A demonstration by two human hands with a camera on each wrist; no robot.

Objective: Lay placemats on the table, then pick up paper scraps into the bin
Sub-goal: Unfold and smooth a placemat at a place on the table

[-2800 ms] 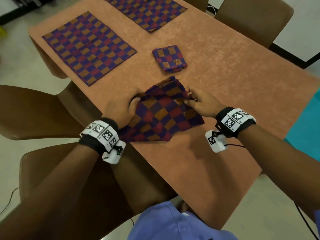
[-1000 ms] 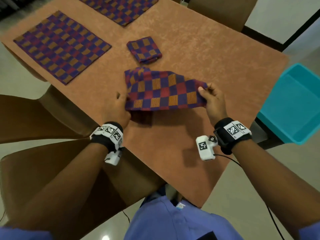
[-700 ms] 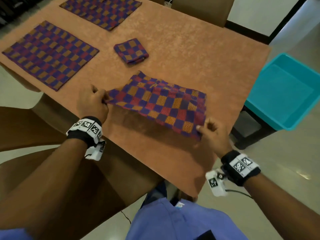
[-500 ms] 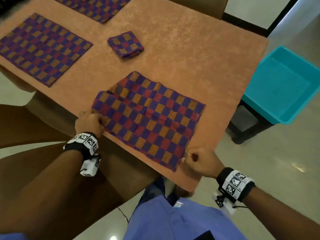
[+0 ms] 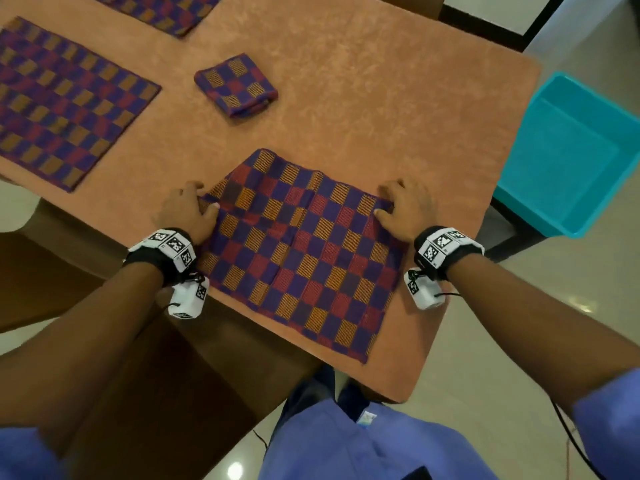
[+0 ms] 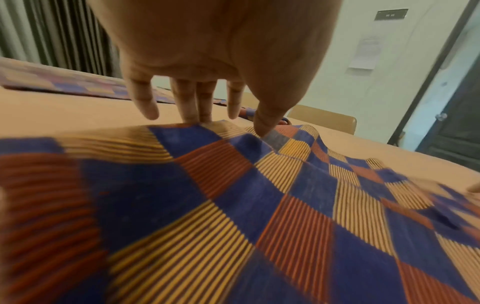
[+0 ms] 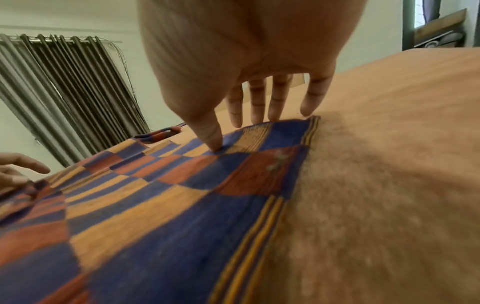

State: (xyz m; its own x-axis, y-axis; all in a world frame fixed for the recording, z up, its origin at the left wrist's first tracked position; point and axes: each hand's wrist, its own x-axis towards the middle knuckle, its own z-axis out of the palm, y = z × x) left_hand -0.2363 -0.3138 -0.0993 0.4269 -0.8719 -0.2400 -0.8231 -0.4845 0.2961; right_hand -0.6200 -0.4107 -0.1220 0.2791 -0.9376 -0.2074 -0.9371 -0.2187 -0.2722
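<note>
**A:** Left hand point(image 5: 188, 211) flat-ish on the far left corner of the checkered placemat point(image 5: 301, 258), fingers straight, thumb pressing cloth, nothing gripped. Right hand point(image 5: 405, 209) same deal on the far right corner, fingertips point(image 7: 275, 115) on the hem. Mat spread on the near end of the table point(image 5: 363, 98), slightly skewed, a ripple showing up the middle and near the left thumb.

**B:** So, smoothing stage. Best bet: keep both palms low, sweep outward and toward the near edge together, chase that ripple out rather than tugging one corner.

**A:** Yep, probably square it to the table edge too.

**B:** Beyond that: folded placemat point(image 5: 237, 84) waiting just past it, two flat placemats point(image 5: 65, 102) further left, teal bin point(image 5: 568, 157) off the right side. No paper scraps spotted yet.
</note>
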